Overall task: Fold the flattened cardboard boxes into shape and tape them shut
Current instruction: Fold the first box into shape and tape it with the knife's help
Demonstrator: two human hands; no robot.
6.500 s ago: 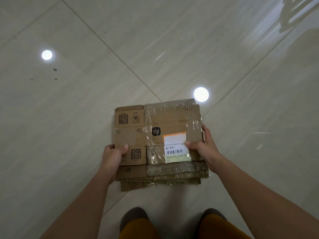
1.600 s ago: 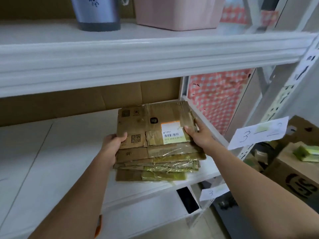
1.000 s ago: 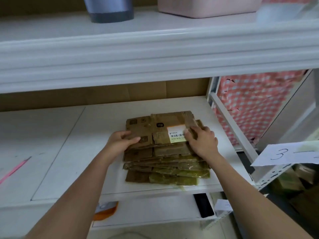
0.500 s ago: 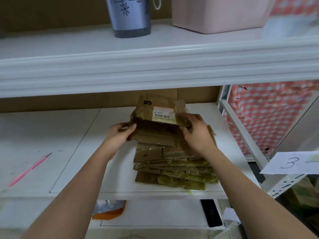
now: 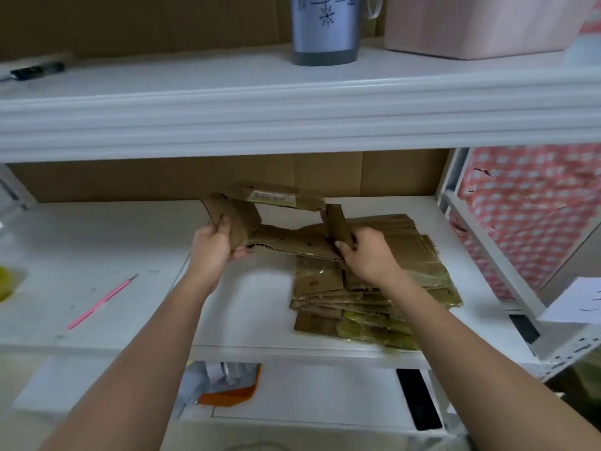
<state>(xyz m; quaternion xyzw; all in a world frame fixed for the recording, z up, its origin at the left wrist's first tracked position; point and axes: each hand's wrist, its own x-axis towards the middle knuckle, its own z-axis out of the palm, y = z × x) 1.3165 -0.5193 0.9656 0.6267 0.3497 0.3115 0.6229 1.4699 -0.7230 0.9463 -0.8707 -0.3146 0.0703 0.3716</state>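
Observation:
A small brown cardboard box (image 5: 286, 242), worn and patched with tape, is opened into a hollow sleeve above the white shelf (image 5: 247, 307). Its labelled top panel faces away from me. My left hand (image 5: 213, 244) grips the box's left flap. My right hand (image 5: 364, 255) grips its right side wall. A stack of several flattened cardboard boxes (image 5: 387, 288) lies on the shelf below and to the right of the held box, partly hidden by my right wrist.
A pink pen (image 5: 100, 302) lies on the shelf to the left. A grey-blue cup (image 5: 325, 30) and a pink bin (image 5: 481, 24) stand on the upper shelf. The shelf's white post (image 5: 494, 255) and a paper label (image 5: 575, 301) are at the right.
The stack was set on the shelf. Both hands lifted the top box off it and pulled it open from flat into a sleeve, moving it left.

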